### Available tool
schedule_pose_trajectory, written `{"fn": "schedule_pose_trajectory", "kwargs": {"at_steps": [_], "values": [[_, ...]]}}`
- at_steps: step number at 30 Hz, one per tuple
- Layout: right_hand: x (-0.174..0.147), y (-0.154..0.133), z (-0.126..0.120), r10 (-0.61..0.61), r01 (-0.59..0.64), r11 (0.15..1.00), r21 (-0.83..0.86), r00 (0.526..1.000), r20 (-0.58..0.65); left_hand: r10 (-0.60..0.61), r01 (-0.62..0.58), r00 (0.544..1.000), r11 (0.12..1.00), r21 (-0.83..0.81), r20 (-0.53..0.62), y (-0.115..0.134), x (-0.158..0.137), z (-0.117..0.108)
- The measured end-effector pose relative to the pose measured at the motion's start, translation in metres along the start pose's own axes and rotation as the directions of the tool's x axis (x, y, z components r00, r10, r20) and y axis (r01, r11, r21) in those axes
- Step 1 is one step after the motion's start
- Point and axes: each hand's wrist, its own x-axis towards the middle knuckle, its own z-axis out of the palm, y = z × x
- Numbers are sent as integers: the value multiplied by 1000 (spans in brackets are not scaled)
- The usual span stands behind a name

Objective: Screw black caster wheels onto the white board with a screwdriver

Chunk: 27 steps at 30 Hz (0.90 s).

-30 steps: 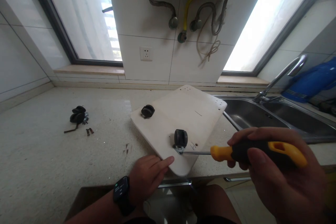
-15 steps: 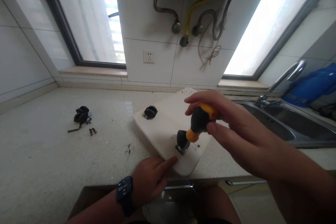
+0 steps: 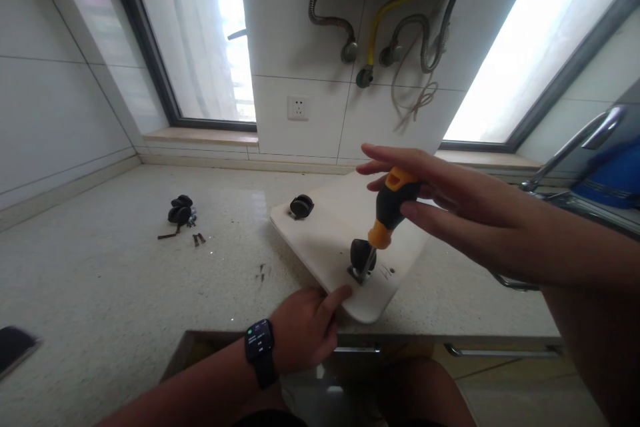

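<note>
A white board [image 3: 320,240] with rounded corners lies on the counter, its near corner toward me. Near that corner a black caster [image 3: 361,255] stands on its metal plate. The screwdriver [image 3: 391,208], with a yellow and black handle, leans with its shaft down at this plate; the tip is hard to make out. My right hand [image 3: 460,203] holds the handle between thumb and palm, its fingers stretched loosely past it. My left hand [image 3: 305,327], with a watch on the wrist, grips the board's near edge, the index fingertip beside the plate. Another caster [image 3: 301,206] stands at the board's left corner.
Loose casters [image 3: 180,210] with small hardware, a bent brown tool [image 3: 169,235] and brown screws [image 3: 199,239] lie on the counter at left. A dark flat object [image 3: 17,347] shows at the far left. A sink faucet [image 3: 575,147] and a blue object [image 3: 610,173] are at right.
The view has shifted left, so most things appear further right. My right hand and the screwdriver handle have turned somewhat, the handle more upright. My left fingertip stays by the caster plate.
</note>
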Motion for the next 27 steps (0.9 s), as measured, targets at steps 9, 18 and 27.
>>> {"fn": "schedule_pose_trajectory", "kwargs": {"at_steps": [9,18,27], "values": [[2,4,8,-6,-21,985,-169,988,-156,1,0,1000,1000,27,-18,0,-3,3],[3,8,10,-13,4,997,-75,992,-128,9,-8,999,999,38,-30,1,-3,4],[3,6,11,15,-5,986,164,998,-63,0,1,1000,1000,18,-3,-1,-6,5]]}}
